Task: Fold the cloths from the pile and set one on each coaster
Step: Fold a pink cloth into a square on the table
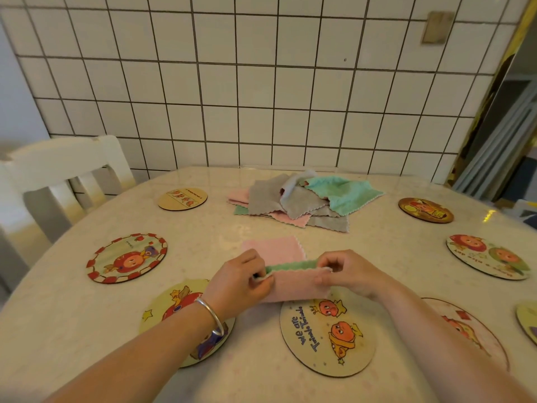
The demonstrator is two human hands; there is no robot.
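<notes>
My left hand (241, 279) and my right hand (345, 271) each pinch an upper corner of a pink cloth (293, 286) with a green underside, held just above the table. Its far part (273, 250) lies flat on the table beyond my hands. Its lower edge hangs over the top of the "we are" coaster (327, 333). A loose pile of grey, pink, green and white cloths (305, 199) sits at the back middle. Several round picture coasters ring the table, among them one under my left wrist (171, 303) and a red-rimmed one (127, 258).
More coasters lie at the back left (182, 198), back right (425, 210), right (488, 256) and under my right forearm (476, 335). A white chair (61, 175) stands at the table's left side. A tiled wall rises right behind the table (72, 330).
</notes>
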